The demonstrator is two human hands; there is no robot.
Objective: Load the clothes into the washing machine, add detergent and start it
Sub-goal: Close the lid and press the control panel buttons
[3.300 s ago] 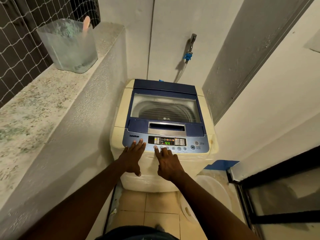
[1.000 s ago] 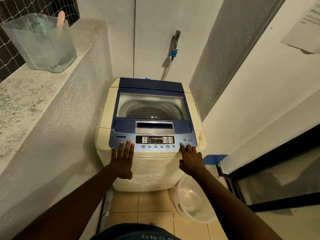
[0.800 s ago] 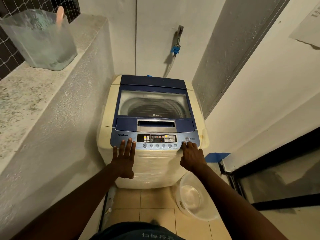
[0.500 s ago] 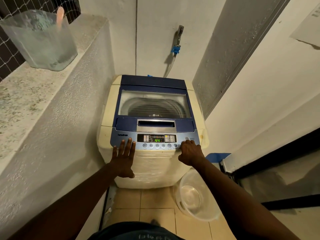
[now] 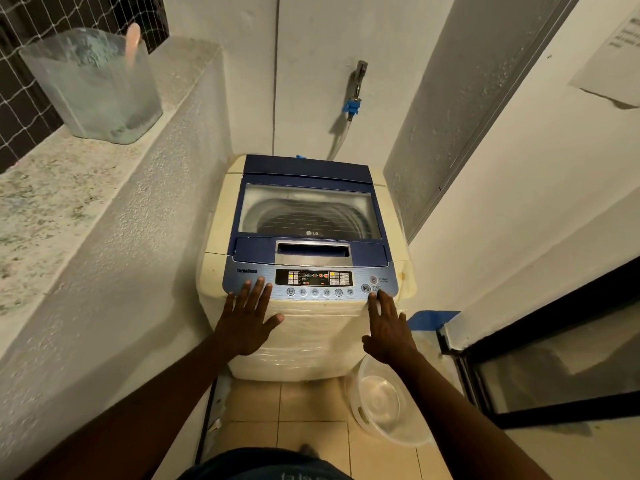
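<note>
Right hand (image 5: 388,329) is hovering open, fingers spread, its fingertips (image 5: 372,297) sitting just below the start button (image 5: 365,288) on the washing machine (image 5: 308,306); the left hand (image 5: 247,322) is lying flat and open at the panel's far left. Its lid (image 5: 308,211) is lying shut, drum contents unclear. An empty clear basin (image 5: 384,403) is leaning beside it.

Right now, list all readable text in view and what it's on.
"LG": washing machine lid, front edge of the window.
"TurboDrum": control panel, left end.
"POWER": beside the round button.
"START/PAUSE": beside the play/pause button, partly hidden by the right hand.
Display and program-button labels: too small.
Paper on the wall: blurred.
</note>
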